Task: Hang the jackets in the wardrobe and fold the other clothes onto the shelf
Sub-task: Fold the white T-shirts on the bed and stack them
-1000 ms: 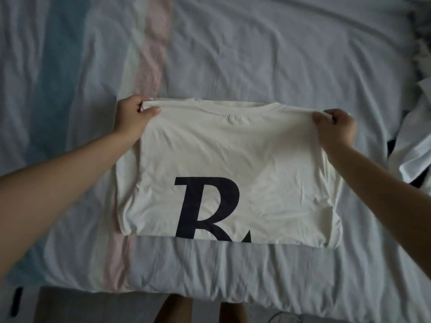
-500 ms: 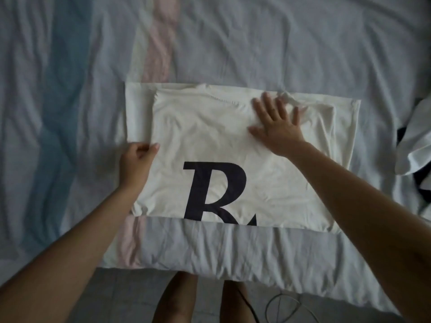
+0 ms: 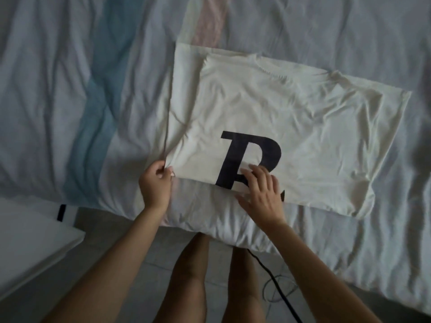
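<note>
L hand (image 3: 155, 185): fingers curled, thumb & fingertips pinching the near-left corner of the T-shirt (image 3: 303, 127); creases run up the cloth from the pinch.
R hand (image 3: 262, 197): fingers straight & spread, laid flat on the shirt's near edge, just right of the L hand; thumb lies at the hem, possibly under it, too dim to tell.
Shirt: cream, folded to a rough rectangle, collar side away from the person, mostly beyond & right of both hands.
Print: dark letter R (image 3: 251, 150), its foot under the R fingers.
Underneath: wrinkled pale bedsheet (image 3: 58, 66) w/ blue stripe (image 3: 98, 127) & pink stripe (image 3: 210, 22).
Near side: bare legs (image 3: 189, 276), black cable (image 3: 279, 297) on floor, white surface (image 3: 30, 236) at left.
</note>
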`<move>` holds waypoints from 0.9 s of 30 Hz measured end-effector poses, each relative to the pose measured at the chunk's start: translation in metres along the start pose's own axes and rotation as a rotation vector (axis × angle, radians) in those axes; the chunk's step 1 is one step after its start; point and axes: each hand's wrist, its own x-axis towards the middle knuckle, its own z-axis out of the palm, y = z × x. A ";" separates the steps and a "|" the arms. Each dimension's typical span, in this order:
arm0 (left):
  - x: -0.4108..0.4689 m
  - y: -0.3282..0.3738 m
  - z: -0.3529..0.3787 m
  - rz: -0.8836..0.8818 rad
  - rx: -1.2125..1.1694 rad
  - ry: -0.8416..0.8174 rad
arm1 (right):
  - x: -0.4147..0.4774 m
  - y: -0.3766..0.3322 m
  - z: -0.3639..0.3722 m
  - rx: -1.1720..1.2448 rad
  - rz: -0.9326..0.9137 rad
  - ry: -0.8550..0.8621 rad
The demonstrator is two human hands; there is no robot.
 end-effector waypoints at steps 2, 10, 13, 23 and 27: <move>0.002 -0.001 -0.007 0.039 -0.003 0.002 | -0.006 -0.018 0.007 -0.031 -0.062 -0.031; 0.010 0.006 -0.040 0.378 0.033 -0.265 | 0.020 -0.038 0.007 -0.070 0.066 -0.152; 0.016 0.002 -0.044 0.502 0.148 -0.290 | 0.025 -0.034 -0.003 -0.072 0.017 -0.224; -0.011 0.010 -0.011 0.136 0.177 0.006 | 0.010 -0.011 -0.020 0.281 0.331 -0.087; -0.052 0.035 0.025 0.470 0.473 -0.170 | -0.024 0.037 -0.040 0.332 1.099 0.553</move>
